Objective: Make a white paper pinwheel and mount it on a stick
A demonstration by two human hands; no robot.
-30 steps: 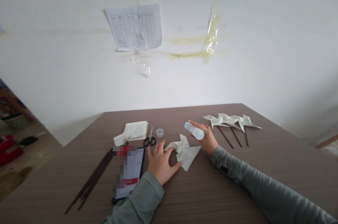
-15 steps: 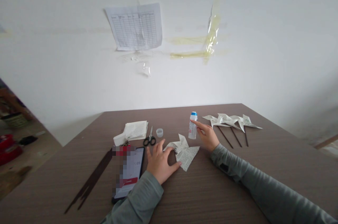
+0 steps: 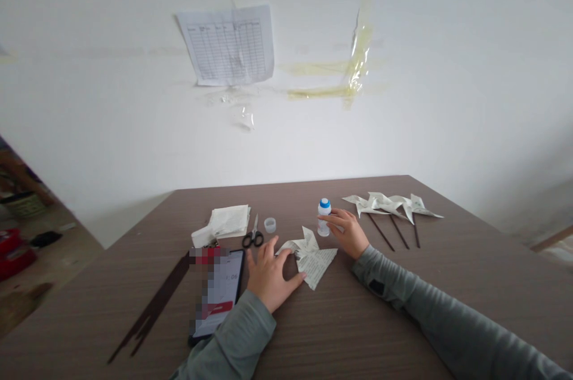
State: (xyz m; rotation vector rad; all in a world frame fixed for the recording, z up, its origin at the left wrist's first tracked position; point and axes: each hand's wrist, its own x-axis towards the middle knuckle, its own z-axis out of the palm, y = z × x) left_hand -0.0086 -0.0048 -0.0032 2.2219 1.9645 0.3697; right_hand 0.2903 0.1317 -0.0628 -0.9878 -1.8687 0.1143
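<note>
A folded paper pinwheel (image 3: 316, 263) with printed text lies on the table before me. My left hand (image 3: 271, 275) rests at its left side, fingers spread, the thumb at its lower edge and fingertips by its left blade. Just behind the pinwheel is a small white bottle (image 3: 323, 226) with a blue top, looking like glue, roughly upright. The fingers of my right hand (image 3: 349, 234) are around its right and front side. Between scissors and bottle sits a clear plastic cap (image 3: 270, 225).
Black-handled scissors (image 3: 253, 238) and stacked paper squares (image 3: 230, 221) lie at the back left. A phone (image 3: 219, 296) is beside my left forearm, with dark sticks (image 3: 156, 302) further left. Several finished pinwheels (image 3: 394, 204) on sticks lie at right. A wall (image 3: 313, 147) stands behind the table.
The bottle's blue top has come down and toward me, and my right fingers have shifted from pointing along it to closing around it. My left hand and the pinwheel stay put.
</note>
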